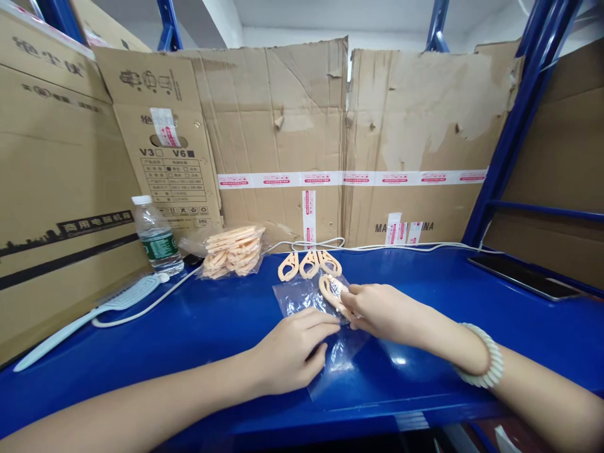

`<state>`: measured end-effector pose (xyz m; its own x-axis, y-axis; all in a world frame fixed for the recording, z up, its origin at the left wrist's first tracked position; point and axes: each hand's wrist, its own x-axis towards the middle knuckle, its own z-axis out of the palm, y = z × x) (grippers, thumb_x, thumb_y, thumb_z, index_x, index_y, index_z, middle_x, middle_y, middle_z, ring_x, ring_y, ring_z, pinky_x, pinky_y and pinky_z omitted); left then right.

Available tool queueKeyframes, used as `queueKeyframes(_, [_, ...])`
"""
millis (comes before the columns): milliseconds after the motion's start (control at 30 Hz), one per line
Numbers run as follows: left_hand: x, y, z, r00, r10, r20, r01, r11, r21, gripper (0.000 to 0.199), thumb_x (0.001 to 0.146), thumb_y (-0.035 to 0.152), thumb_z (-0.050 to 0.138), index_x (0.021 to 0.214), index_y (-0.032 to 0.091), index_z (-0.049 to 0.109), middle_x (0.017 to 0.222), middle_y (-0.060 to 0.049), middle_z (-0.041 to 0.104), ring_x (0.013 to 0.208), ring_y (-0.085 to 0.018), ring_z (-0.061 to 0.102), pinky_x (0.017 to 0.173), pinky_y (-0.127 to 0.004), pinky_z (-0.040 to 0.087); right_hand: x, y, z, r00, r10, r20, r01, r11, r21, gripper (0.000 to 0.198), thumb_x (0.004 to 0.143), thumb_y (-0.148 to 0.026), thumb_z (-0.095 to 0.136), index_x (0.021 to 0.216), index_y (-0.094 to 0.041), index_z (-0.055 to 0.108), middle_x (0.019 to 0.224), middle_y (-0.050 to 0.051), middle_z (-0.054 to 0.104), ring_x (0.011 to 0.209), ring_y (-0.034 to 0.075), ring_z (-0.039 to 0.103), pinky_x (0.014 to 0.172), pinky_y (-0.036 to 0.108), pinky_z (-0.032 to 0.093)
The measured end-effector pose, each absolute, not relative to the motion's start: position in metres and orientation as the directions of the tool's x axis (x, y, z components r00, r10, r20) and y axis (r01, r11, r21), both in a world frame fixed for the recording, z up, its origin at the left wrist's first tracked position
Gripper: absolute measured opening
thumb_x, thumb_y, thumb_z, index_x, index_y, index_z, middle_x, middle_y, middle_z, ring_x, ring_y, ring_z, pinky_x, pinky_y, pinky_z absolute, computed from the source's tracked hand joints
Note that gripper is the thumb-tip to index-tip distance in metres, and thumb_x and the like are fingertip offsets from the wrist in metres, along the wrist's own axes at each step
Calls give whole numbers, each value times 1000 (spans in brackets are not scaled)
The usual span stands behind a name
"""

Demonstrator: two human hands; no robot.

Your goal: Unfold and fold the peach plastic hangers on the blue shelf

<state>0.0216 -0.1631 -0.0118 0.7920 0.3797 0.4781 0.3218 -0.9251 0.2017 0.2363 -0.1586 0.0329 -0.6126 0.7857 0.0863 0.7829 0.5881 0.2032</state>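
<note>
My right hand (377,311) is closed around a peach plastic clip (328,290) with a loop-shaped end. The clip lies over a clear plastic bag (297,296) on the blue tabletop. My left hand (295,349) is at the bag's near side, its curled fingers on the film; the fingertips are partly hidden. Just behind the bag, three similar peach clips (309,265) lie side by side in a row. To their left is a pile of peach pieces (233,251) in clear plastic.
A water bottle (158,239) stands at the left, beside a pale blue hairbrush (127,296) and a white cable (141,314). A dark phone or tablet (523,277) lies at the right. Cardboard panels (283,126) wall the back of the blue shelf (434,352).
</note>
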Motion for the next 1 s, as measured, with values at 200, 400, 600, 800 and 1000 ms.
queueKeyframes(200, [22, -169, -12, 787, 311, 533, 255, -950, 178, 33, 80, 7, 48, 110, 12, 62, 109, -10, 67, 98, -21, 62, 90, -34, 51, 237, -168, 40, -736, 671, 90, 677, 729, 99, 24, 78, -14, 58, 102, -15, 59, 103, 11, 59, 95, 24, 58, 76, 32, 49])
queueKeyframes(400, [21, -165, -13, 762, 313, 566, 251, -950, 186, 33, 80, 5, 48, 108, 13, 62, 109, -9, 67, 99, -20, 62, 91, -33, 52, 236, -159, 30, -741, 661, 118, 671, 735, 96, 48, 82, -6, 50, 129, -16, 48, 111, 14, 58, 96, 22, 62, 80, 32, 49])
queueKeyframes(600, [21, -163, -14, 761, 321, 564, 255, -947, 195, 32, 80, 3, 47, 107, 13, 62, 108, -9, 67, 98, -20, 62, 90, -33, 52, 230, -160, 31, -699, 699, 150, 712, 662, 232, 19, 85, -18, 55, 105, -16, 57, 98, 9, 64, 74, 22, 66, 58, 28, 45])
queueKeyframes(800, [21, -161, -15, 755, 333, 565, 258, -943, 211, 31, 81, 3, 45, 104, 15, 62, 106, -9, 67, 97, -19, 62, 89, -32, 51, 224, -159, 32, -686, 708, 169, 727, 656, 203, 7, 87, -23, 57, 90, -17, 57, 82, 5, 68, 70, 21, 65, 55, 26, 39])
queueKeyframes(1000, [19, -162, -11, 756, 393, 523, 322, -920, 224, 25, 79, 3, 47, 96, 17, 60, 99, -6, 63, 88, -17, 60, 82, -29, 50, 244, -129, 47, -749, 632, 196, 619, 774, -132, 26, 88, -43, 57, 92, -18, 61, 79, 2, 66, 69, 16, 61, 61, 26, 41])
